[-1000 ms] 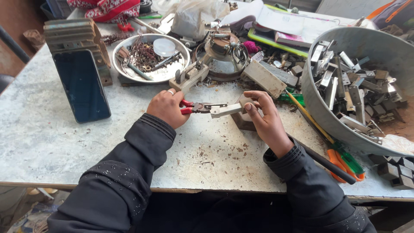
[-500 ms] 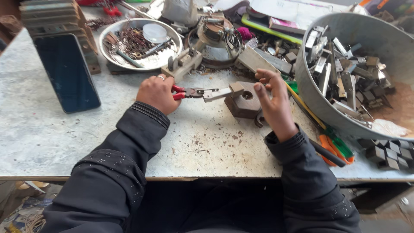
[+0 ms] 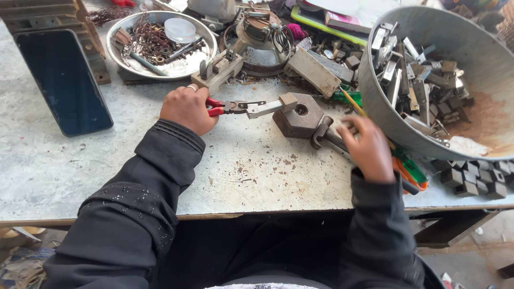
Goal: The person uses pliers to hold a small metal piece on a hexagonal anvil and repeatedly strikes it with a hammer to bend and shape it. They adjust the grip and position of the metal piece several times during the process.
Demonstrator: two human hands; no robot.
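Observation:
My left hand (image 3: 187,108) grips red-handled pliers (image 3: 231,107) whose jaws clamp a flat silver metal piece (image 3: 265,107). The far end of that piece rests on a rusty hexagonal metal block (image 3: 301,115) on the worktable. My right hand (image 3: 368,147) has closed around the handle of a dark hammer (image 3: 325,135) lying just right of the block, with its head next to the block. Both arms wear black sleeves.
A large grey metal tub (image 3: 471,123) of metal scrap pieces stands at the right. A steel bowl (image 3: 160,40) with wires and parts sits at the back left, a dark phone (image 3: 61,80) at the left. Screwdrivers (image 3: 409,171) and small metal cubes (image 3: 471,179) lie near the right edge.
My right hand let go of the metal piece and dropped right to take the hammer handle. My left hand kept the pliers and piece on the block.

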